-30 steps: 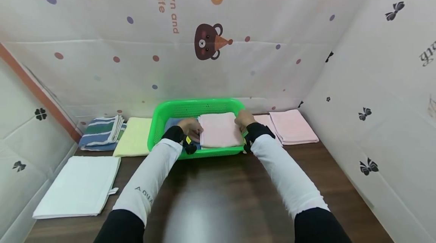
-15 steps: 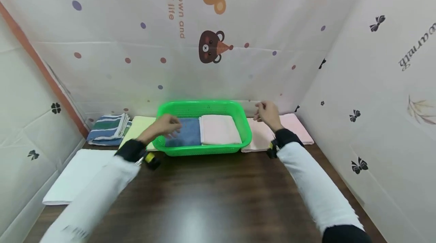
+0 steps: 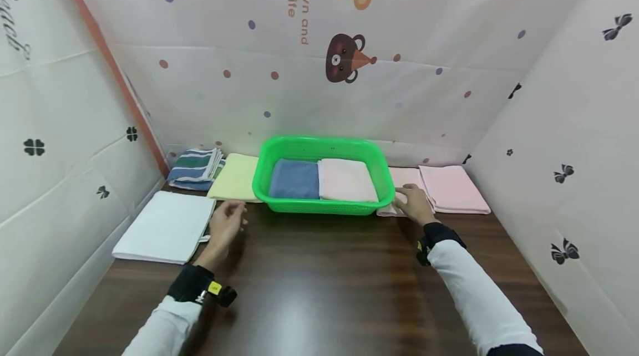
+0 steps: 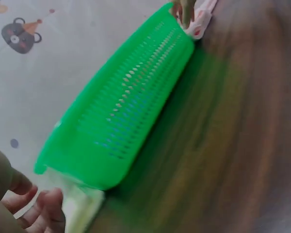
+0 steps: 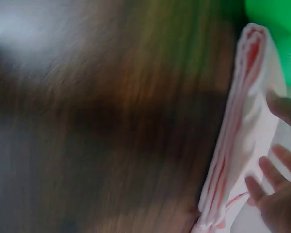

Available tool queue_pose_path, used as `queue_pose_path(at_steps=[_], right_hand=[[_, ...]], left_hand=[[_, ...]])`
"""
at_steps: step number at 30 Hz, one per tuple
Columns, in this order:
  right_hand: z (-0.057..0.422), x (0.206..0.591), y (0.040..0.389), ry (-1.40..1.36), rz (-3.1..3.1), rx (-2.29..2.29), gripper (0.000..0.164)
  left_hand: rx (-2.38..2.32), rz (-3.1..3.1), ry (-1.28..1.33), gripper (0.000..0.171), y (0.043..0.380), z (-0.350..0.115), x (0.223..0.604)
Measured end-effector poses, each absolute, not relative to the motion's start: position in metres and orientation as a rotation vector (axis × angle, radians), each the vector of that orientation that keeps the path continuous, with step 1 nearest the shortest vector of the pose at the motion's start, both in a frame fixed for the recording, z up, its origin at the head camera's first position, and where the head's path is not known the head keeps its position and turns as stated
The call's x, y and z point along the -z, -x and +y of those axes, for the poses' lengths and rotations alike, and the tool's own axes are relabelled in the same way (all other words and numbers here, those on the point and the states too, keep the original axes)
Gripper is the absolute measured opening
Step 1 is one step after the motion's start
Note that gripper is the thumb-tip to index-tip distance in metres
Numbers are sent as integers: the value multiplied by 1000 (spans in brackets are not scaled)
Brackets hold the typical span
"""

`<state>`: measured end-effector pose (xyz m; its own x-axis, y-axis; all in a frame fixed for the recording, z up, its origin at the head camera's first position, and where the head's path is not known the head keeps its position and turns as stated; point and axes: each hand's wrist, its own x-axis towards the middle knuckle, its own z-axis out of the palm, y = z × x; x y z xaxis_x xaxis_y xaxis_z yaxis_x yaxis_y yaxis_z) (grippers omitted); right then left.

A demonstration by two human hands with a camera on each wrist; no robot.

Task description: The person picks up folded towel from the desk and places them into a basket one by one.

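In the head view a green plastic basket holds a folded blue towel and a folded pale pink towel side by side. My right hand is at another folded pink towel just right of the basket. The right wrist view shows its fingers spread and straight along that towel's upper face. My left hand holds nothing, its fingers loosely bent, between the folded white towel and the basket. A folded yellow towel lies just beyond it.
A blue, green and white striped towel lies at the back left. At the far right is one more folded pink towel. The dark wooden table meets printed white walls at the back and both sides.
Both hands have let go of the pale pink towel inside the basket. My left hand has drawn back to the left and nearer; my right has come down at the pink towel beside the basket.
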<state>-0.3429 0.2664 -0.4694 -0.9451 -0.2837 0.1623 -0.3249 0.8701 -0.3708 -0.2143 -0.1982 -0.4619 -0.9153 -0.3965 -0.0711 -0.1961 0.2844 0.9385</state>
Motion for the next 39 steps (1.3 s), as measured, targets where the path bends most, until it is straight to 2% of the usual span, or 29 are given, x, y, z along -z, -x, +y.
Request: queue_pose_path(at_steps=[5, 12, 16, 21, 27, 29, 39], right_hand=[[280, 471, 335, -428, -3201, -429, 65], [299, 457, 314, -499, -3388, -300, 97], [298, 452, 295, -540, -3516, -312, 105], [286, 445, 272, -300, -3742, -419, 104], [278, 437, 258, -282, -3881, -447, 75], [274, 435, 255, -313, -3880, -429, 71], [219, 442, 243, -565, -3724, -328, 77]], left_hand=[[1794, -2414, -523, 29, 221, -186, 475], [1855, -2423, -479, 26, 224, -184, 482], [1966, -2413, -445, 25, 218, -186, 490], [2038, -2393, -442, 24, 209, -186, 502], [2092, -2426, -421, 22, 207, -175, 512], [2107, -2431, -387, 22, 209, -172, 515], [1900, -2668, -250, 17, 209, -170, 512]])
